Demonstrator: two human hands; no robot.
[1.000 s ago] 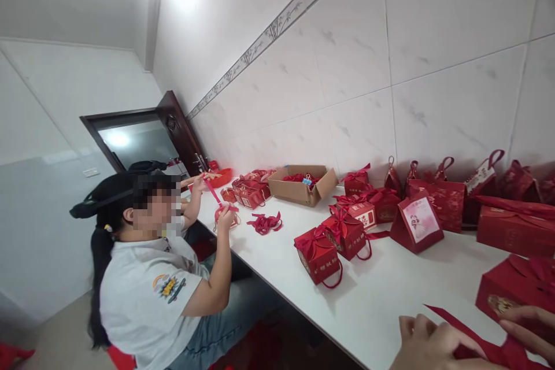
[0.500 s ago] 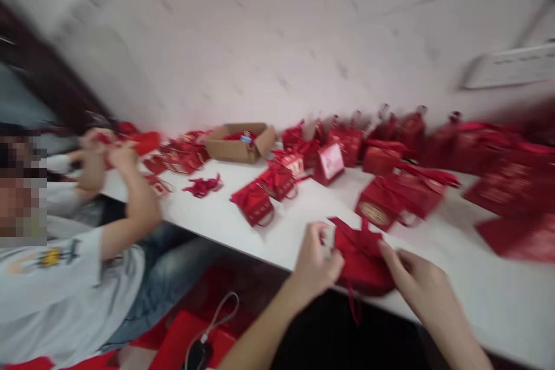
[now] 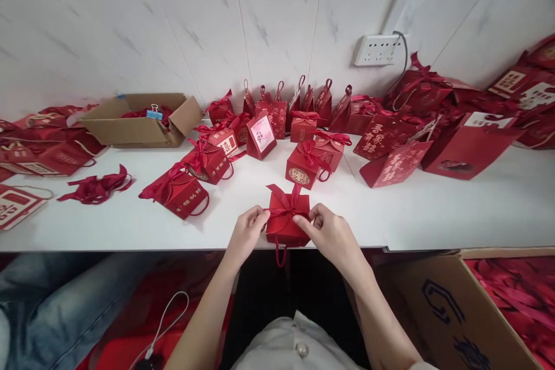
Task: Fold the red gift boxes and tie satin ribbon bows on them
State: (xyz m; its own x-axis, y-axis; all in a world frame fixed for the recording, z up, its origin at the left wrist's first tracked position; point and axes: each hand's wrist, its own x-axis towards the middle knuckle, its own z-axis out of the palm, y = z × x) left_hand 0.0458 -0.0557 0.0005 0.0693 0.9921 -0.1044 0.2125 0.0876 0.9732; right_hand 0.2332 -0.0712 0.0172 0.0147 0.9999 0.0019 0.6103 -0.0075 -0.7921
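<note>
A small red gift box (image 3: 284,235) sits at the table's front edge, a cord handle hanging from its near side. Tied across its top is a dark red ribbon (image 3: 291,206) in a bow. My left hand (image 3: 247,234) is closed at the box's left side, pinching the ribbon there. On the other side, my right hand (image 3: 332,234) has its thumb over the bow and its fingers curled; it grips the ribbon at the right corner. Part of the ribbon is hidden by my fingers. Just beyond stands a box with a gold emblem (image 3: 300,176).
Red gift boxes (image 3: 184,196) with bows stand to the left, near loose ribbons (image 3: 99,186). An open cardboard carton (image 3: 130,132) is against the wall. Larger red bags (image 3: 466,147) are at right. Below lies a big carton (image 3: 433,300) beside red material. Another person's leg (image 3: 65,306) shows lower left.
My view has swung to the right and levelled, so the co-worker's arms have left the picture. Both my hands stay at the same box and its bow.
</note>
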